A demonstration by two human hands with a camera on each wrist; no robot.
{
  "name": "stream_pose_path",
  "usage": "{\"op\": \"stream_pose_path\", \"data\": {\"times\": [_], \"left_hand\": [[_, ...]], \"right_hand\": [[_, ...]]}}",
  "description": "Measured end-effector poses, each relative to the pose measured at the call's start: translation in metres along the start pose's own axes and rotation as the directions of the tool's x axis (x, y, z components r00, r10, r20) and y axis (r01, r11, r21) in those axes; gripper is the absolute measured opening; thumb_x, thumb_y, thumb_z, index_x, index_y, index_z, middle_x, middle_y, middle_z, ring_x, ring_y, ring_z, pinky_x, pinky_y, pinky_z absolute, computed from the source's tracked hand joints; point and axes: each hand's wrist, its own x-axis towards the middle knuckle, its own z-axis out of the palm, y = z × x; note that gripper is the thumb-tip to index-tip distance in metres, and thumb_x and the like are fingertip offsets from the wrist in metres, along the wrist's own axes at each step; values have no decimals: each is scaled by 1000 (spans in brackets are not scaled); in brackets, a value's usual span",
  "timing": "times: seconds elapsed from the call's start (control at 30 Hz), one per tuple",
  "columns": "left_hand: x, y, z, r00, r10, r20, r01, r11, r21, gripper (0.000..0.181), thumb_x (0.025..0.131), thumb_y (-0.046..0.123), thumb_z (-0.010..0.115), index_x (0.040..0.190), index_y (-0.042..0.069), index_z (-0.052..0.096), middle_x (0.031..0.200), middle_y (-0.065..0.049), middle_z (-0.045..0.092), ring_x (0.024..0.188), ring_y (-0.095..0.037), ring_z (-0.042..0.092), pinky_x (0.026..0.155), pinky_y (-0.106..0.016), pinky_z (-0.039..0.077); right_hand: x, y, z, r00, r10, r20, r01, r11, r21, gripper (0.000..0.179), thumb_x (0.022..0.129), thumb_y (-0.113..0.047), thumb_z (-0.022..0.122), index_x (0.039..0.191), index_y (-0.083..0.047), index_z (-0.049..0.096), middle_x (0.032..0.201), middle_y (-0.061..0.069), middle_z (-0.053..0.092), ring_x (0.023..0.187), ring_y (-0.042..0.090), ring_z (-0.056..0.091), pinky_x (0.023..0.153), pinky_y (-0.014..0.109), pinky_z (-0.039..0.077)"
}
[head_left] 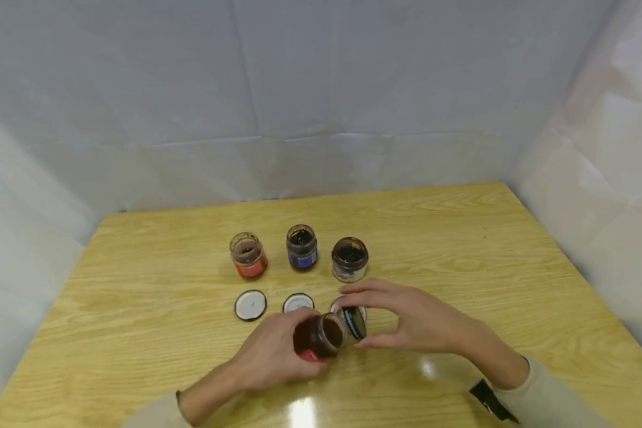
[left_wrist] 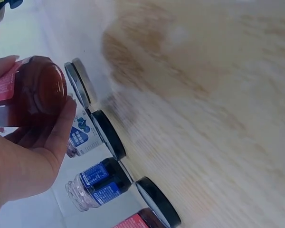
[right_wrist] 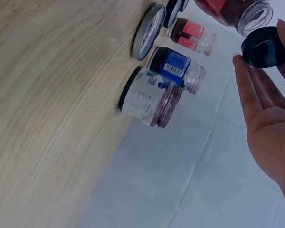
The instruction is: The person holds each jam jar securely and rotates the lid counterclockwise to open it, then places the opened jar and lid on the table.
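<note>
My left hand grips a glass jar of dark red jam with a red label. The jar is tilted, its uncovered mouth turned right toward the other hand. My right hand holds a black lid on edge between thumb and fingers, just beside that mouth. In the right wrist view the lid is very near the glass rim; whether they touch I cannot tell. The left wrist view shows the base of the held jar, with fingers wrapped round it.
Behind the hands stand three uncovered jars: a red-labelled one, a blue-labelled one and a white-labelled one. Before them lie a left lid, a middle lid and a partly hidden right lid. White sheeting surrounds the wooden table.
</note>
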Motion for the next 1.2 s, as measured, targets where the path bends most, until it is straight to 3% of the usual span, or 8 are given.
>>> {"op": "stream_pose_path", "data": {"times": [0.23, 0.53, 0.77, 1.0, 1.2], "left_hand": [[5, 4, 3, 999, -7, -45, 8, 1000, 4, 54, 64, 39, 82, 112, 22, 63, 90, 13, 62, 78, -6, 57, 69, -26, 47], [19, 14, 8, 992, -48, -113, 45, 999, -27, 59, 65, 44, 83, 116, 25, 61, 99, 11, 64, 89, -9, 58, 79, -32, 45], [35, 23, 11, 995, -31, -100, 22, 996, -88, 64, 66, 43, 84, 122, 21, 61, 105, 8, 65, 94, -12, 59, 83, -35, 46], [50, 31, 18, 997, -2, -84, -5, 996, -84, 71, 68, 38, 84, 130, 18, 58, 117, 1, 64, 103, -17, 59, 86, -35, 46], [69, 42, 25, 997, -29, -79, 13, 981, -195, 72, 71, 34, 84, 133, 11, 54, 118, -2, 62, 105, -18, 58, 88, -34, 47]], "right_hand": [[-12, 6, -8, 994, 32, -108, -31, 999, 15, 59, 80, -27, 78, 134, -20, 54, 134, -5, 52, 121, 16, 50, 95, 38, 45], [-30, 19, -18, 981, 108, -163, -108, 994, 9, 61, 82, -28, 77, 137, -19, 51, 130, -7, 54, 111, 11, 54, 88, 34, 48], [-47, 30, -23, 968, 171, -186, -170, 985, 19, 59, 83, -29, 75, 137, -23, 51, 130, -8, 53, 109, 10, 54, 86, 34, 48], [-62, 36, -28, 946, 247, -212, -249, 968, 16, 59, 83, -30, 76, 136, -24, 51, 130, -7, 54, 111, 12, 55, 88, 36, 48], [-73, 39, -33, 930, 281, -238, -287, 958, 8, 58, 82, -28, 76, 135, -25, 51, 127, -10, 55, 109, 13, 56, 87, 38, 49]]}}
